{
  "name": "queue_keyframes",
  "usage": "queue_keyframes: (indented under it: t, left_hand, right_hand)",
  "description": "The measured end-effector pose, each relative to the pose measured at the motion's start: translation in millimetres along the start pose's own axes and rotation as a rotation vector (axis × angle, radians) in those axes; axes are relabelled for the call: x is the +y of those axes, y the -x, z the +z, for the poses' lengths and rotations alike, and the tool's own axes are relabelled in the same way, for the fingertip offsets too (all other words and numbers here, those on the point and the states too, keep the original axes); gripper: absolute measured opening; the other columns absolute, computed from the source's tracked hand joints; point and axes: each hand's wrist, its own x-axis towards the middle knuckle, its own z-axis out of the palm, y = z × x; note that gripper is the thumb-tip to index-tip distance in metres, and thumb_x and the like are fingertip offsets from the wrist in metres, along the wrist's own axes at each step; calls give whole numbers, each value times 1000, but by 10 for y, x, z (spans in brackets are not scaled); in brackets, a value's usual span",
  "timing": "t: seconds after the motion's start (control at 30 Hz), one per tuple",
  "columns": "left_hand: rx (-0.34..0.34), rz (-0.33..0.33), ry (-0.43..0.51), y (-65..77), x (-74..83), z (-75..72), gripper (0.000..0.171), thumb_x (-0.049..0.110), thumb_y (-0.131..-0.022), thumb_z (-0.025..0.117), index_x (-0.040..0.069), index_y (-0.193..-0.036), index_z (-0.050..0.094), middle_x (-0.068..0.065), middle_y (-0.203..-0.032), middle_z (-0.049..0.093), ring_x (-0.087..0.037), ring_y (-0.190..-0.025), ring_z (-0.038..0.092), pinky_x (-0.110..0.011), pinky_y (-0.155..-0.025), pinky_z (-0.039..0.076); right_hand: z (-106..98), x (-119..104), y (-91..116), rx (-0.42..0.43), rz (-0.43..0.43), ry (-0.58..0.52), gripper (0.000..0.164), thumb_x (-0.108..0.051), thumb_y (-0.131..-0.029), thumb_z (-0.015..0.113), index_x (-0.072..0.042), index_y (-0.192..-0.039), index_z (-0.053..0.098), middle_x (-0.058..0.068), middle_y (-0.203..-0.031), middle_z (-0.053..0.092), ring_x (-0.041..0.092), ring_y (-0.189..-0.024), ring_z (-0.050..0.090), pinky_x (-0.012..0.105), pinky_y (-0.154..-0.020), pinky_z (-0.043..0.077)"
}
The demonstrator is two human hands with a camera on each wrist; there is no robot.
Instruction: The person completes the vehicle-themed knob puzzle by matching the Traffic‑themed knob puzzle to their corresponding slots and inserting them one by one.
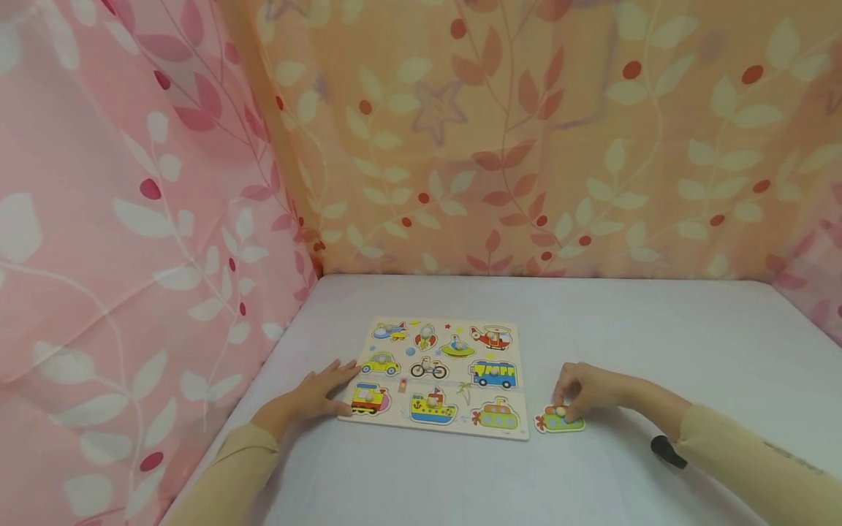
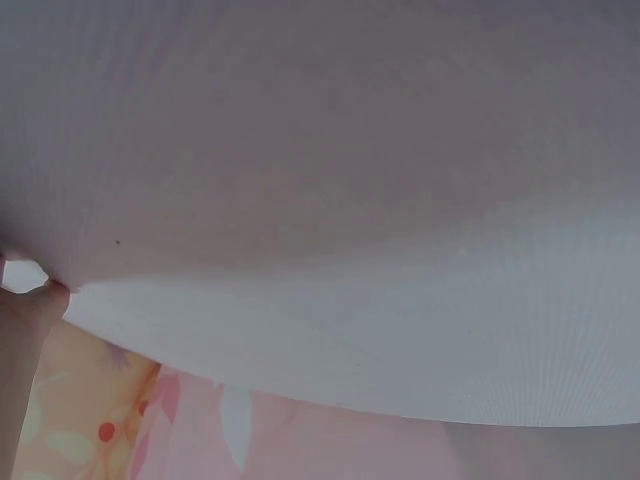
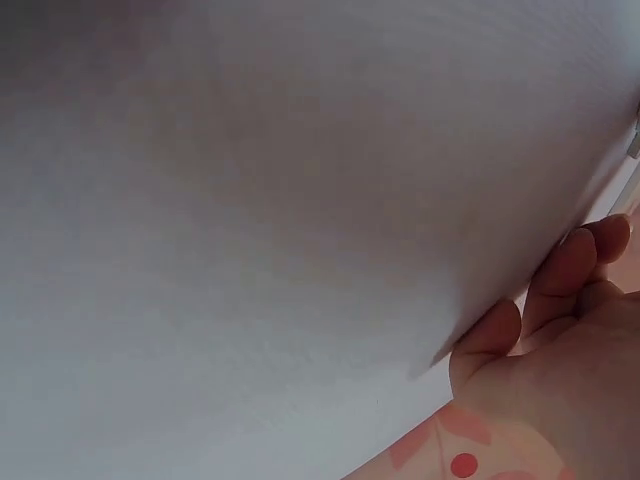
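Note:
A wooden knob puzzle board point(image 1: 458, 369) printed with vehicles lies flat on the white table. My left hand point(image 1: 324, 389) rests at its left edge, fingers extended, with fingertips near the yellow car and thumb by the train. Just right of the board, my right hand point(image 1: 588, 391) pinches the wooden knob of a green submarine puzzle piece point(image 1: 549, 423). A matching submarine picture point(image 1: 498, 416), with no knob, fills the board's near right corner. The left wrist view catches only part of the left hand point(image 2: 30, 310); the right wrist view shows the right hand's curled fingers point(image 3: 565, 275).
Knobbed pieces such as the blue bus point(image 1: 495, 373) and the boat point(image 1: 433, 408) sit in the board. A small black object point(image 1: 667, 451) lies beside the right forearm. Floral curtains point(image 1: 526, 146) stand along the table's back and left sides.

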Motion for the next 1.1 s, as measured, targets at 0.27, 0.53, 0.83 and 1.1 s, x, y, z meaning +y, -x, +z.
queue_keyframes:
  t: [0.27, 0.53, 0.83, 1.1]
  left_hand:
    - [-5, 0, 10, 12, 14, -12, 86, 43, -83, 74, 14, -152, 33, -9, -159, 24, -38, -147, 6, -66, -111, 1]
    - [-11, 15, 19, 17, 3, -2, 85, 41, -83, 75, 13, -152, 34, -11, -159, 25, -40, -146, 6, -67, -111, 2]
    - [-9, 14, 25, 22, 24, -11, 84, 39, -83, 74, 12, -152, 34, -11, -159, 24, -39, -146, 6, -66, -111, 0]
    - [-7, 8, 20, 12, 6, -8, 84, 41, -83, 74, 13, -152, 34, -9, -159, 24, -38, -147, 6, -66, -111, 1]
  right_hand:
    - [16, -51, -14, 4, 90, 5, 19, -8, -68, 84, -16, -79, 71, 2, -91, 50, 23, -92, 43, 38, -78, 35]
    - [3, -112, 15, 19, 116, -23, 14, -8, -76, 79, -15, -84, 69, 3, -92, 52, 23, -91, 45, 37, -74, 40]
    - [62, -222, 36, 40, 37, -111, 10, -11, -79, 77, -11, -84, 68, 3, -83, 51, 23, -84, 44, 33, -65, 37]
    - [143, -368, -49, 62, 0, -119, 10, -14, -80, 78, -12, -83, 69, 2, -82, 50, 22, -85, 43, 33, -65, 35]
